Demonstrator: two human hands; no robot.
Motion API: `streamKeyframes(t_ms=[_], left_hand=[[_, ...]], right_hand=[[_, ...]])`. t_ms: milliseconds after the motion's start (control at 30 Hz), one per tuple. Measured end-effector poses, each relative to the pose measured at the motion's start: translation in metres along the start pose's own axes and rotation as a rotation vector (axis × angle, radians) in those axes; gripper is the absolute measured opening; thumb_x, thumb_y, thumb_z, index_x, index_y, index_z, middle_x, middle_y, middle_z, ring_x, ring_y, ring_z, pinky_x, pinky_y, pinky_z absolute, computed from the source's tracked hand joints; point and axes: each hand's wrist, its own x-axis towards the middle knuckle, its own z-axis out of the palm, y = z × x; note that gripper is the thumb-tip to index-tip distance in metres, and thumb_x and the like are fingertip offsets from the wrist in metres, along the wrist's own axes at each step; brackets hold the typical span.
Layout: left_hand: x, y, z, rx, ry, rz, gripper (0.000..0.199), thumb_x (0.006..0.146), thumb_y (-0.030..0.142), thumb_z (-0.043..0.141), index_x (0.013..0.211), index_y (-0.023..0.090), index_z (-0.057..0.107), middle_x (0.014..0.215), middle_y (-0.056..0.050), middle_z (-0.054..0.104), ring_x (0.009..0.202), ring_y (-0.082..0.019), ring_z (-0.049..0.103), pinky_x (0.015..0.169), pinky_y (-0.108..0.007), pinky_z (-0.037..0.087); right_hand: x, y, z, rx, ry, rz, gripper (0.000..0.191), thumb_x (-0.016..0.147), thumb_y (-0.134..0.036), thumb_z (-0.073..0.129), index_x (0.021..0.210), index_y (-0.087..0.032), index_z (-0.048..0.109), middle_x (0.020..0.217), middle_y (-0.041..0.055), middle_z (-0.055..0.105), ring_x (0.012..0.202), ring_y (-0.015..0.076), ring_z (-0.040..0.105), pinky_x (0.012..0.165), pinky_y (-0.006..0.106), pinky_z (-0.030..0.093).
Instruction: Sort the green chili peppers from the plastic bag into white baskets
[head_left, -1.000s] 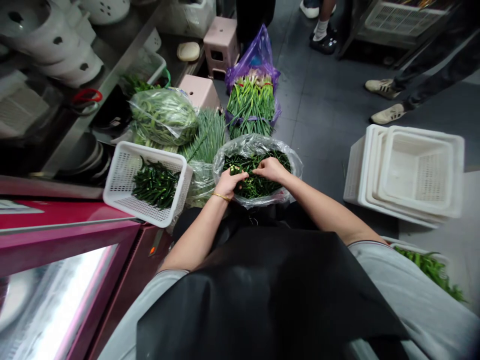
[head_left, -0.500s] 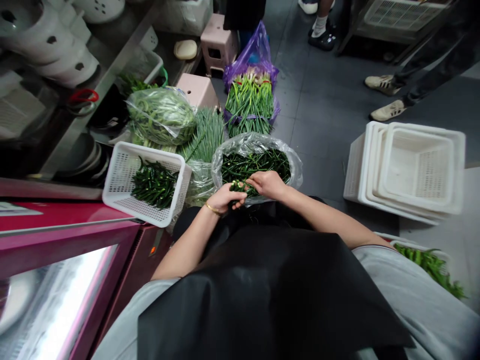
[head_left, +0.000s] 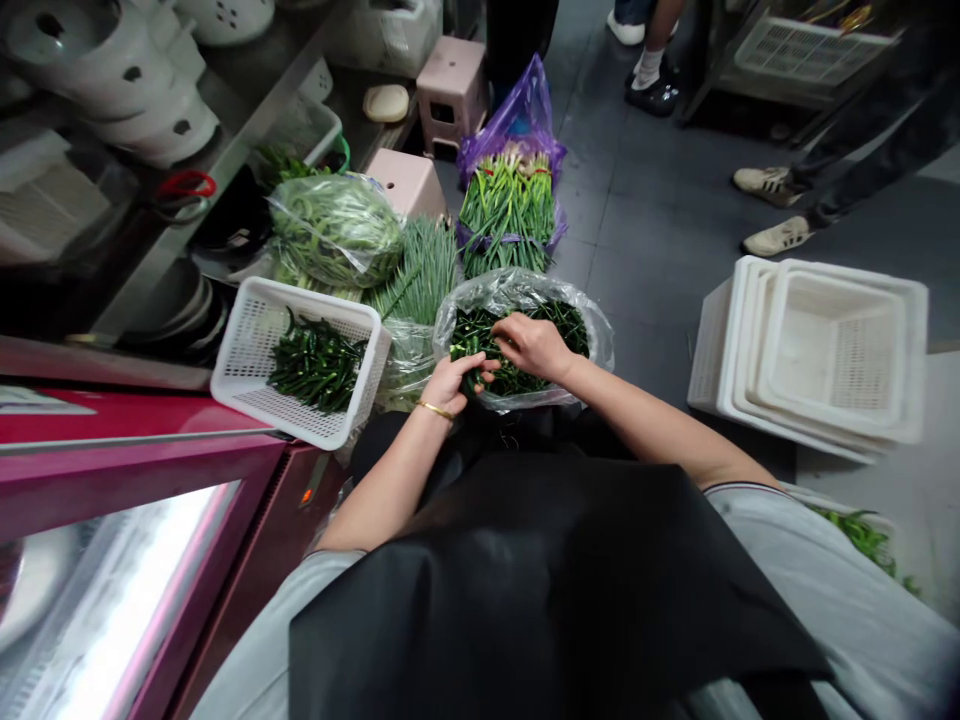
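Observation:
A clear plastic bag (head_left: 600, 345) of long dark green chili peppers (head_left: 568, 322) sits open in front of my lap. At its near left edge, my left hand (head_left: 452, 382) is closed around a small bunch of green chilies (head_left: 470, 380). My right hand (head_left: 534, 346) is over the bag's middle, fingers pinched together and pointing left; whatever is between the fingertips is hidden. To the left, a white perforated basket (head_left: 251, 385) contains a heap of green chilies (head_left: 319, 365), their stem ends hard to make out.
Beyond the bag lie scallions (head_left: 506, 215) in a purple bag (head_left: 529, 95). Bagged greens (head_left: 337, 228) and pink stools (head_left: 405, 182) are at the left back. Stacked white baskets (head_left: 840, 345) stand right. A person's shoes (head_left: 780, 236) show behind them. A pink-framed cabinet (head_left: 135, 510) flanks me.
My right hand has moved up and a little away from my left hand, over the bag. My left hand keeps its bunch of chilies. The whole view has shifted slightly.

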Motion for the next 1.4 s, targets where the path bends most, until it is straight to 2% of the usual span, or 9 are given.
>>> streamKeyframes(t_ms=[133, 500, 667, 800, 900, 1033, 1200, 1300, 1400], left_hand=[[0.002, -0.015, 0.006, -0.05, 0.032, 0.007, 0.027, 0.055, 0.021, 0.08, 0.067, 0.011, 0.058, 0.055, 0.001, 0.059, 0.046, -0.009, 0.053, 0.039, -0.02, 0.039], [-0.007, -0.008, -0.003, 0.059, -0.123, 0.078, 0.027, 0.055, 0.021, 0.074, 0.073, 0.013, 0.055, 0.058, 0.002, 0.059, 0.047, -0.008, 0.051, 0.04, -0.018, 0.033], [-0.021, -0.002, -0.007, 0.208, -0.357, 0.141, 0.026, 0.059, 0.019, 0.067, 0.078, 0.017, 0.049, 0.057, 0.0, 0.064, 0.04, -0.007, 0.044, 0.039, -0.02, 0.028], [-0.029, -0.005, -0.011, 0.277, -0.399, 0.142, 0.033, 0.058, 0.021, 0.066, 0.086, 0.019, 0.047, 0.058, 0.003, 0.063, 0.041, -0.008, 0.045, 0.043, -0.02, 0.031], [-0.036, -0.013, -0.017, 0.408, -0.406, 0.237, 0.031, 0.057, 0.02, 0.068, 0.081, 0.018, 0.049, 0.063, 0.004, 0.061, 0.052, -0.009, 0.05, 0.051, -0.02, 0.037], [-0.046, -0.027, -0.016, 0.445, -0.399, 0.19, 0.036, 0.058, 0.025, 0.074, 0.084, 0.018, 0.051, 0.068, 0.004, 0.059, 0.056, -0.009, 0.05, 0.055, -0.021, 0.038], [-0.05, -0.032, -0.004, 0.374, -0.366, 0.066, 0.049, 0.052, 0.032, 0.085, 0.088, 0.015, 0.055, 0.066, 0.005, 0.054, 0.053, -0.007, 0.045, 0.053, -0.022, 0.036], [-0.045, -0.021, -0.006, 0.463, -0.403, 0.031, 0.044, 0.054, 0.033, 0.084, 0.081, 0.015, 0.054, 0.061, 0.005, 0.051, 0.052, -0.008, 0.045, 0.053, -0.023, 0.037], [-0.027, -0.006, -0.011, 0.689, -0.216, 0.285, 0.032, 0.062, 0.027, 0.077, 0.08, 0.017, 0.053, 0.069, 0.002, 0.057, 0.062, -0.013, 0.053, 0.063, -0.026, 0.042]], right_hand=[[-0.03, -0.004, 0.001, 0.204, 0.039, -0.251, 0.033, 0.099, -0.036, 0.041, 0.109, -0.017, 0.067, 0.098, 0.0102, 0.066, 0.089, 0.0175, 0.061, 0.077, 0.029, 0.047], [-0.043, -0.012, 0.001, 0.564, 0.033, -0.163, 0.035, 0.092, -0.044, 0.05, 0.108, -0.016, 0.064, 0.104, 0.0138, 0.066, 0.096, 0.0214, 0.061, 0.085, 0.036, 0.05], [-0.045, -0.009, -0.014, 1.142, -0.047, 0.383, 0.047, 0.087, -0.064, 0.048, 0.074, -0.02, 0.053, 0.049, -0.0055, 0.043, 0.043, 0.01, 0.042, 0.043, 0.023, 0.038], [-0.034, -0.023, 0.002, 1.483, -0.338, 0.504, 0.053, 0.073, -0.067, 0.065, 0.061, -0.02, 0.043, 0.041, -0.011, 0.029, 0.034, 0.0044, 0.024, 0.033, 0.018, 0.022], [-0.038, -0.038, 0.017, 1.585, -0.439, 0.612, 0.058, 0.075, -0.074, 0.056, 0.056, -0.022, 0.037, 0.039, -0.0124, 0.02, 0.032, 0.0041, 0.016, 0.032, 0.019, 0.015], [-0.055, -0.049, 0.016, 1.325, -0.316, 0.494, 0.059, 0.077, -0.073, 0.052, 0.053, -0.021, 0.038, 0.042, -0.008, 0.031, 0.036, 0.005, 0.025, 0.037, 0.021, 0.02], [-0.055, -0.029, -0.007, 0.438, -0.026, 0.273, 0.054, 0.095, -0.048, 0.037, 0.055, -0.016, 0.053, 0.061, 0.0033, 0.054, 0.058, 0.0104, 0.048, 0.057, 0.024, 0.034], [-0.04, -0.006, -0.008, 0.04, -0.044, 0.31, 0.045, 0.099, -0.042, 0.034, 0.099, -0.016, 0.071, 0.095, 0.0098, 0.064, 0.077, 0.0148, 0.059, 0.062, 0.024, 0.036], [-0.021, 0.005, 0.007, -0.144, -0.222, 0.253, 0.043, 0.096, -0.046, 0.042, 0.129, -0.024, 0.06, 0.117, 0.012, 0.059, 0.09, 0.0199, 0.062, 0.063, 0.025, 0.037]])
